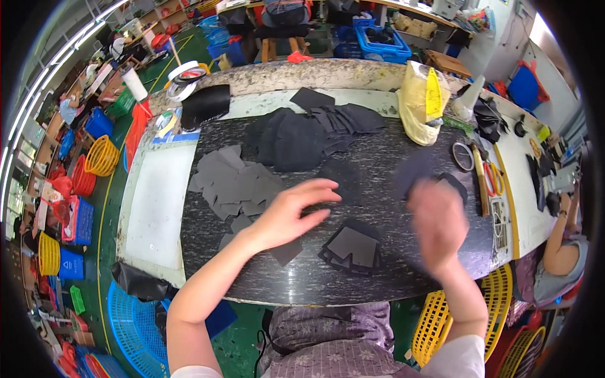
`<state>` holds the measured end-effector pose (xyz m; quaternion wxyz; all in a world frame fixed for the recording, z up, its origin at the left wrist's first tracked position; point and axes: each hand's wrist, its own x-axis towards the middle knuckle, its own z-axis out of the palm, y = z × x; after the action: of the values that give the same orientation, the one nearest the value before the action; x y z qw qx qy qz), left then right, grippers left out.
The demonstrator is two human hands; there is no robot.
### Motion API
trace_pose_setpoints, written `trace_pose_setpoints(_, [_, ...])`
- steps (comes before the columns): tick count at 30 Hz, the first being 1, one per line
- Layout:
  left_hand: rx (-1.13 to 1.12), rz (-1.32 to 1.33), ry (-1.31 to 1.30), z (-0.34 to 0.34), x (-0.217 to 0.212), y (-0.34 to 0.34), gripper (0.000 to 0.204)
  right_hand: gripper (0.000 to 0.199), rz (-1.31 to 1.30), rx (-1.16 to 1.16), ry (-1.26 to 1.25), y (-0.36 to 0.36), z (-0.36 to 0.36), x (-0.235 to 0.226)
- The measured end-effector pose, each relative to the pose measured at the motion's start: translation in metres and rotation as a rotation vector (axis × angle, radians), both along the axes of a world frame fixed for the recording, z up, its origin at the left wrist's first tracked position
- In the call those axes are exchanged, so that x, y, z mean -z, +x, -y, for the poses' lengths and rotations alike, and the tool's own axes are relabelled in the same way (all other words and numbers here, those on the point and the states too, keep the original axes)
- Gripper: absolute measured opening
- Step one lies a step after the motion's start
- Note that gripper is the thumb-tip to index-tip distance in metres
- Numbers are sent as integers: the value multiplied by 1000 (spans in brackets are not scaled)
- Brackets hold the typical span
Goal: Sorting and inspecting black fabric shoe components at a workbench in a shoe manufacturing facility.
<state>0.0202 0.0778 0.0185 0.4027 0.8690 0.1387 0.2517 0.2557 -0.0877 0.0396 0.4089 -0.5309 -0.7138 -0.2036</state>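
Note:
My left hand [293, 214] hovers over the middle of the black-streaked work surface, its fingers apart with nothing between them. Just beyond its fingertips lies a dark cut piece [338, 175]. My right hand [439, 223] is smeared by motion; a dark, equally blurred cut piece [413, 170] extends from its fingertips. Beside that hand is another black piece [455, 184], partly hidden. Between my hands, nearer to me, a small stack [353, 247] has a grey notched piece on top of black ones. Grey flat pieces [236, 181] lie heaped to the left, and black pieces [290, 140] lie beyond them.
A yellow bag [421, 116] stands at the far right. Scissors [496, 179] and a tape ring [463, 156] lie along the right side. White tape rolls [183, 88] stand far left. A blue basket [135, 327] and a yellow basket [433, 327] sit below the near edge.

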Motion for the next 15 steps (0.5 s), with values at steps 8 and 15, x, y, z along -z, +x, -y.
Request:
trace_pose_setpoints(8, [-161, -464, 702, 64, -2, -74, 37, 34, -161, -193, -442, -44, 43, 27])
trace_pose_setpoints(15, [-336, 213, -627, 66, -23, -59, 44, 27, -585, -448, -572, -79, 46, 15])
